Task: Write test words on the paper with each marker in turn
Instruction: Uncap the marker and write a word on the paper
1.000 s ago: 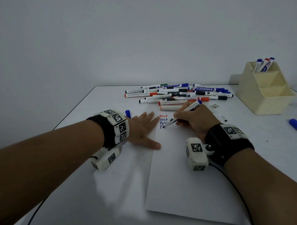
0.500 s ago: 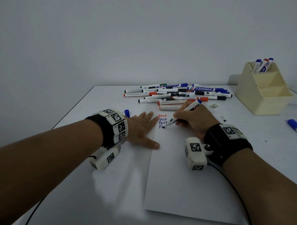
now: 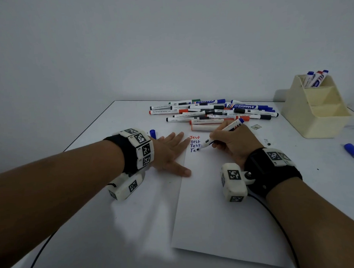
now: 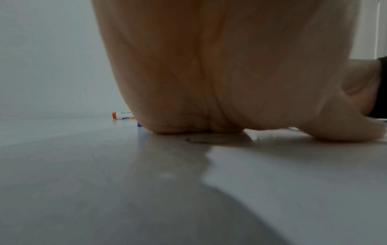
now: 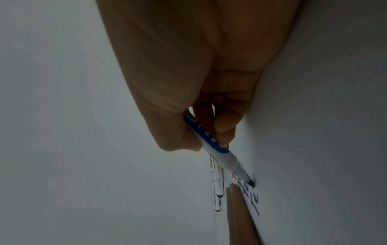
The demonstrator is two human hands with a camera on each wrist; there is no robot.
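Head view shows white table (image 3: 115,226) by grey wall (image 3: 129,45); left hand (image 3: 168,152) flat on paper (image 3: 215,212), right hand (image 3: 236,143) gripping marker (image 3: 224,132).

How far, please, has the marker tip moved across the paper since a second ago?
Yes, slightly: the marker tip has moved rightward along the fourth line, away from the left hand holding the paper, now past "Te".

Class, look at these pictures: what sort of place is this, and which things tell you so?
Probably a desk set up for testing pens: a white table against a bare wall, a pile of whiteboard markers, a cream organiser, and paper with "Test" lines.
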